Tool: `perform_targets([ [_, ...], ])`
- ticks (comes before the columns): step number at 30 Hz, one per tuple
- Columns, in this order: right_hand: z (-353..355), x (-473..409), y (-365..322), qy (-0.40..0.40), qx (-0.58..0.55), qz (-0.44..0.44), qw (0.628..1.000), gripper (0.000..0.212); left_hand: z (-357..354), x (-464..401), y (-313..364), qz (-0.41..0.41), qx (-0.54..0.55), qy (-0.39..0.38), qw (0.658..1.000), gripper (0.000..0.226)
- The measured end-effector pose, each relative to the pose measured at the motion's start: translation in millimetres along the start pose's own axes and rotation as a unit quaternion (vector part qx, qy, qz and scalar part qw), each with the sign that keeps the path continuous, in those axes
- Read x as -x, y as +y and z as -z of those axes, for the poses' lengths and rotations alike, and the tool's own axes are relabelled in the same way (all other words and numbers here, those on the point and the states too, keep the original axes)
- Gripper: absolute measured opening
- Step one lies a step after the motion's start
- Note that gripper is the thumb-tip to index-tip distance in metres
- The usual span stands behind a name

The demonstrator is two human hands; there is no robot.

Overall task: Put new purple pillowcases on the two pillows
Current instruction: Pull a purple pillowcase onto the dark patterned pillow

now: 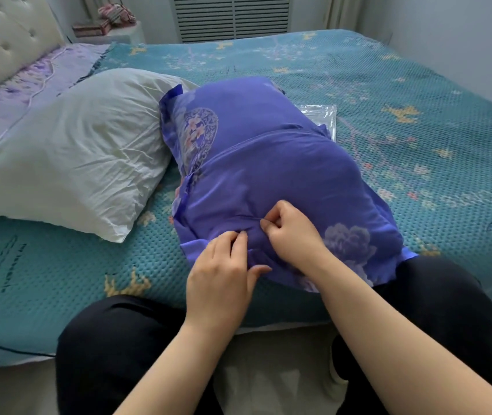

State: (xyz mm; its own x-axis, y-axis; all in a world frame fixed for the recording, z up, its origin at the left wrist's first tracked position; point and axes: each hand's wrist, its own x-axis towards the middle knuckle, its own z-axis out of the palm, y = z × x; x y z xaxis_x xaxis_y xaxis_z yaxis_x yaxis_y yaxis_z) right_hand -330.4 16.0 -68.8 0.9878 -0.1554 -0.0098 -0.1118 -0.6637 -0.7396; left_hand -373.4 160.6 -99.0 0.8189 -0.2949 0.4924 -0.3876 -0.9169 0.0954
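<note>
A pillow inside a purple flowered pillowcase (268, 163) lies on the bed in front of me, its near end hanging slightly over the bed edge. My left hand (223, 274) pinches the purple fabric at the near end, thumb under a fold. My right hand (292, 232) is curled just beside it, pinching a crease of the same pillowcase. A bare white pillow (71, 151) lies to the left, touching the purple one.
The bed carries a teal patterned cover (403, 115). A clear plastic bag (322, 115) peeks out behind the purple pillow. A tufted headboard (2, 40) is at far left, a nightstand with boxes (104, 25) behind. My dark-clothed knees (113, 339) are against the bed edge.
</note>
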Motion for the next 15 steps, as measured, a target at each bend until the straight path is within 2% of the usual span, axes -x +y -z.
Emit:
perform_targets([
  [2, 7.5, -4.2, -1.7, -0.011, 0.015, 0.017, 1.000, 0.022, -10.8, 7.0, -2.7, -0.024, -0.030, -0.021, 0.999, 0.071],
  [5, 19.9, -7.6, -16.1, -0.020, 0.118, 0.091, 0.989, 0.019, -25.3, 1.6, -7.5, -0.024, -0.035, -0.007, 0.999, 0.054],
  [9, 12.8, -20.5, -38.0, 0.107, 0.198, 0.224, 0.948, 0.021, -33.8, -19.1, -14.4, -0.025, -0.008, -0.024, 0.999, 0.042],
  [11, -1.6, -35.5, -34.4, 0.075, 0.265, 0.254, 0.927, 0.032, -32.1, -29.1, -17.4, -0.042, -0.027, -0.042, 0.998, 0.031],
  [13, -14.4, -49.3, -22.4, 0.024, 0.348, 0.244, 0.905, 0.045, -24.8, -31.3, -21.3, -0.053, -0.050, -0.063, 0.995, 0.018],
  [14, -16.8, -55.5, -18.1, 0.012, 0.364, 0.236, 0.901, 0.048, -21.7, -27.2, -24.8, -0.067, -0.059, -0.069, 0.994, 0.009],
  [15, -16.0, -62.2, -14.3, 0.011, 0.364, 0.227, 0.903, 0.049, -18.8, -20.3, -26.7, -0.077, -0.065, -0.081, 0.992, 0.011],
])
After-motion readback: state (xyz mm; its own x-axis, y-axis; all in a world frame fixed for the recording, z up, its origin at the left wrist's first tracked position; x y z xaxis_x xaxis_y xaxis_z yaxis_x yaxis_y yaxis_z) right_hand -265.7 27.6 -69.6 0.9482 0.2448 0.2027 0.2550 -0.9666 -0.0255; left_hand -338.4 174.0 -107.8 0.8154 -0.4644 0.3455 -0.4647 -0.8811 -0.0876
